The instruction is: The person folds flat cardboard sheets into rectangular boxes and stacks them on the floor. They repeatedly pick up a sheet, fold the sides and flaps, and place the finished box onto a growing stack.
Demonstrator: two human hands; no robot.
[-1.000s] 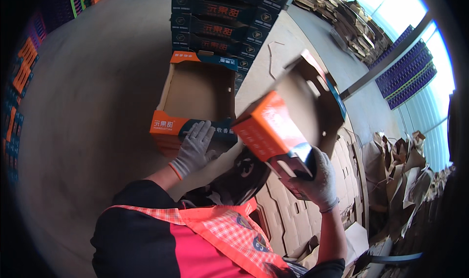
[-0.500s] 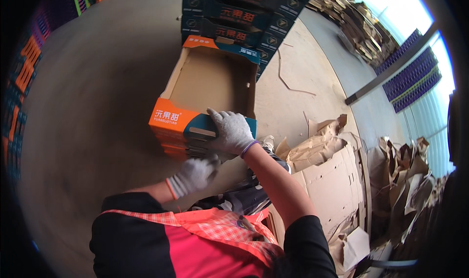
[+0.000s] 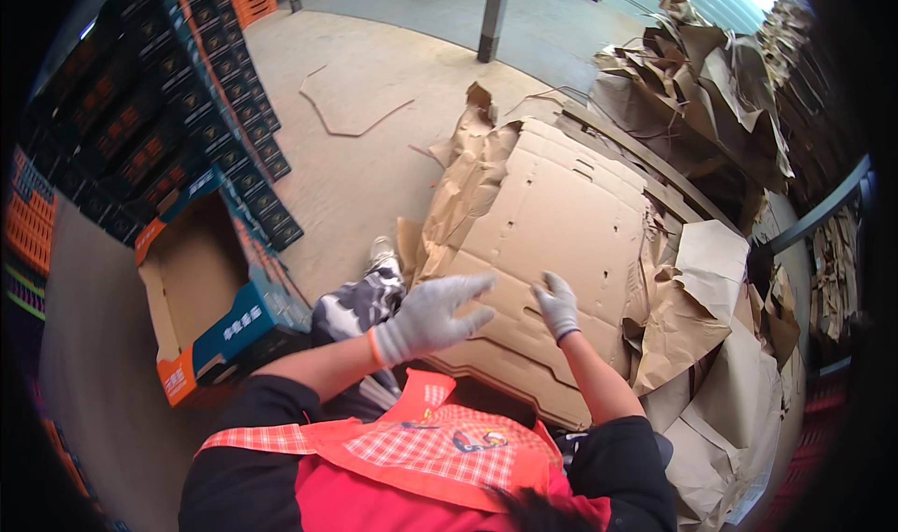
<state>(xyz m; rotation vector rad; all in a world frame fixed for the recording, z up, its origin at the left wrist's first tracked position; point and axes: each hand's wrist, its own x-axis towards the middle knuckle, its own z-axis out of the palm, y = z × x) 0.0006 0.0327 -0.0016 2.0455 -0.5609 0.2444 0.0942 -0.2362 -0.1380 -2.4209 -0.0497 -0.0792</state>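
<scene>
Both hands wear grey knit gloves and are held above a stack of flat brown cardboard blanks (image 3: 561,223). My left hand (image 3: 432,319) has its fingers stretched out and apart, with nothing in it. Near the middle of the stack, my right hand (image 3: 557,304) is likewise empty, its fingers extended. Whether either one touches the top sheet I cannot tell. To my left stands a folded open-top carton (image 3: 245,324), orange and teal outside and bare brown inside, on top of others.
Tall piles of dark green cartons (image 3: 140,102) rise at the far left. Crumpled brown paper (image 3: 706,321) surrounds the blanks, with more heaped (image 3: 702,102) behind. A metal post (image 3: 496,17) stands at the back. A bent strip (image 3: 346,131) lies on the floor.
The view has turned right, from the carton stack to the flat blanks. Both hands have left the carton and moved over the cardboard.
</scene>
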